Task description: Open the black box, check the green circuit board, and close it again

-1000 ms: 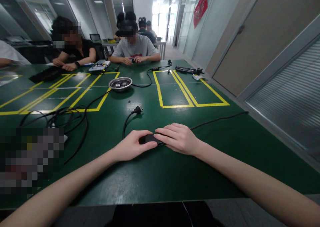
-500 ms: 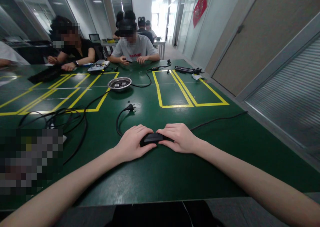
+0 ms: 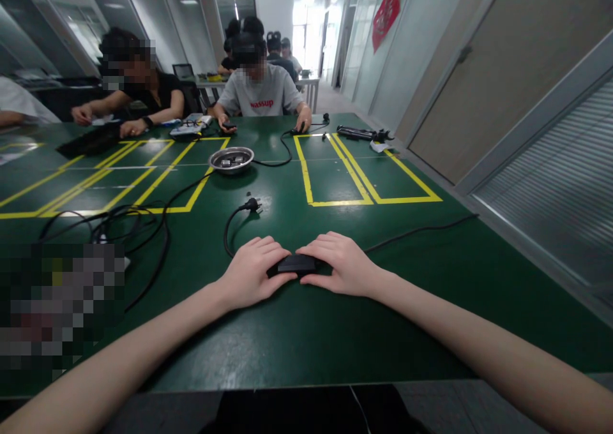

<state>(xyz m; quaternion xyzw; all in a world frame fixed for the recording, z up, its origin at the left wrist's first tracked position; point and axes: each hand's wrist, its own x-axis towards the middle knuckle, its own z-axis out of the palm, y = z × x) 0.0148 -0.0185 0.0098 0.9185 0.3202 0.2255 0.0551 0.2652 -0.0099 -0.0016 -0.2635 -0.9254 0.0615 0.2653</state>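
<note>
A small black in-line box [image 3: 297, 265] lies across the green table [image 3: 306, 338] in front of me. My left hand [image 3: 253, 271] grips its left end, with fingers on the far side and thumb on the near side. My right hand [image 3: 338, 265] pinches around the right end. Between the hands the box's smooth middle shows; its ends are hidden. From behind my left hand a black cord [image 3: 227, 230] curves up to a power plug [image 3: 251, 205], prongs pointing right. Another cord [image 3: 416, 235] runs from my right hand to the table's right edge.
A metal bowl [image 3: 232, 170] with small metal parts stands farther back. Tangled cables [image 3: 129, 214] lie left, beside a blurred-out patch. Yellow tape [image 3: 340, 202] marks rectangles; a black folded stand [image 3: 361, 134] lies behind. Two co-workers sit opposite, one with a hand [image 3: 302, 116] on another cord.
My right hand has drawn back from over the box to its right end, uncovering the middle. The plug has shifted left. The co-worker opposite has moved their hands apart.
</note>
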